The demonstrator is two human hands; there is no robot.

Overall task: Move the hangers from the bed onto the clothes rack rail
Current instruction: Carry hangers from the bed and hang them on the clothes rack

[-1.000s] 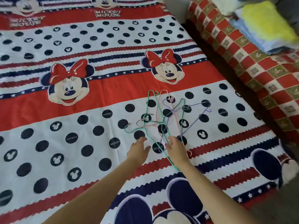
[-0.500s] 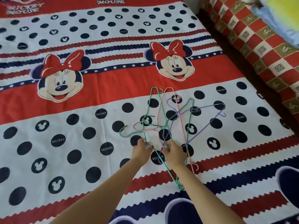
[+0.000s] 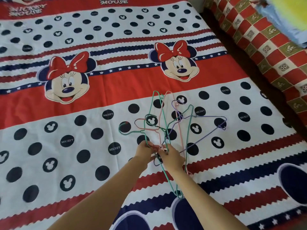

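Note:
A tangled pile of thin wire hangers lies on the bed, which has a red, white and navy cartoon-mouse sheet. I make out a green hanger, a pink hanger and a purple hanger. My left hand pinches the green wire at the near edge of the pile. My right hand is beside it, fingers curled round the wires where they cross. Part of the green hanger runs under my right forearm. No clothes rack is in view.
A second surface with a red and gold checked cover stands to the right across a dark gap. Folded yellow and blue cloth lies on it at the top right.
Both hands went forward from just short of the pile onto its near edge and closed on the wires. The camera moved closer to the bed.

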